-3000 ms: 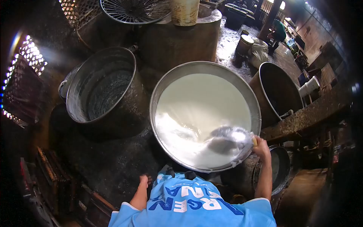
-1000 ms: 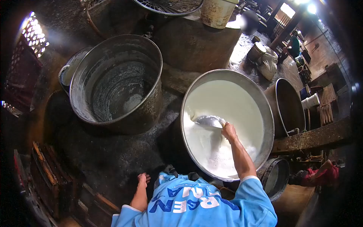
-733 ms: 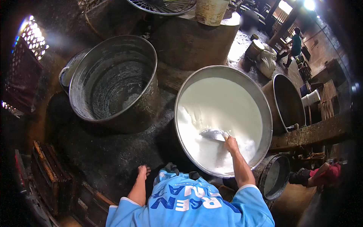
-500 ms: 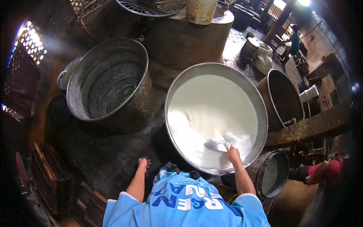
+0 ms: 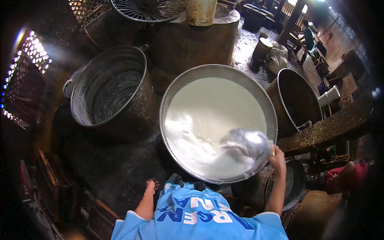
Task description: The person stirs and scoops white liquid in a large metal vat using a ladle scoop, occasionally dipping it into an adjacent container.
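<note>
A wide metal vat (image 5: 218, 71) full of creamy white liquid (image 5: 216, 106) stands in front of me. At its right edge, my right hand (image 5: 277, 159) is closed round the handle of a large shiny metal scoop (image 5: 250, 141). The scoop's head is tilted and blurred by motion, low over the liquid. How much of it is dipped in, I cannot tell. Foam and ripples spread over the near left part of the surface. My left hand (image 5: 152, 185) hangs beside my body, left of the vat, fingers loosely curled and apart with nothing in them.
A big metal pot (image 5: 108, 96) stands to the left, another (image 5: 300, 98) to the right. A wooden beam (image 5: 328, 124) runs along the right side. A stained bucket (image 5: 201, 12) and a spoked round rack (image 5: 148, 8) sit behind. Two other people are at the right.
My right hand has moved right and slightly up with the scoop, to the vat's right edge. More foam and ripples show at the left. My left hand stays by my side.
</note>
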Demonstrator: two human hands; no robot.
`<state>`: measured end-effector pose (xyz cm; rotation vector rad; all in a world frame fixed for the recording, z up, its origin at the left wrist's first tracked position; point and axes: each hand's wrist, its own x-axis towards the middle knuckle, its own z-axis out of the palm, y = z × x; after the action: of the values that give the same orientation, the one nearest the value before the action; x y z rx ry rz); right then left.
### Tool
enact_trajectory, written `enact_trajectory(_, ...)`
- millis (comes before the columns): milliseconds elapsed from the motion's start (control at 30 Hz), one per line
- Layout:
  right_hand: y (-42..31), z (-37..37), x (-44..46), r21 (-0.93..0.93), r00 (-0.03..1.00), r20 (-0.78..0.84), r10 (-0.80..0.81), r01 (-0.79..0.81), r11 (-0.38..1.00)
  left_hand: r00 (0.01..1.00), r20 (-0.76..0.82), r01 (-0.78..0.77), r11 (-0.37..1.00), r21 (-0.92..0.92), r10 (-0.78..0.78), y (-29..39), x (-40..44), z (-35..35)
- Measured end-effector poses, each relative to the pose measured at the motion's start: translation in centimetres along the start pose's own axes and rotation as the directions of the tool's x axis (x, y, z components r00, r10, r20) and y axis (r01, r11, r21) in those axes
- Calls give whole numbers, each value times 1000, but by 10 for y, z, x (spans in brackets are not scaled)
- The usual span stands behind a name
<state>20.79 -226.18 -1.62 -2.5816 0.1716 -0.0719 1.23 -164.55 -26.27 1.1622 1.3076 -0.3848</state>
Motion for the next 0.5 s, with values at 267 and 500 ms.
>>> enact_trajectory(267, 86, 116, 75, -40, 980, -137, 142, -149, 988, 991, -128, 50, 999, 15, -48, -28, -26, -20)
enact_trajectory(500, -16, 149, 25, 273, 905, 196, 377, -420, 866, 995, -92, 45, 999, -31, -48, -26, -16, -25)
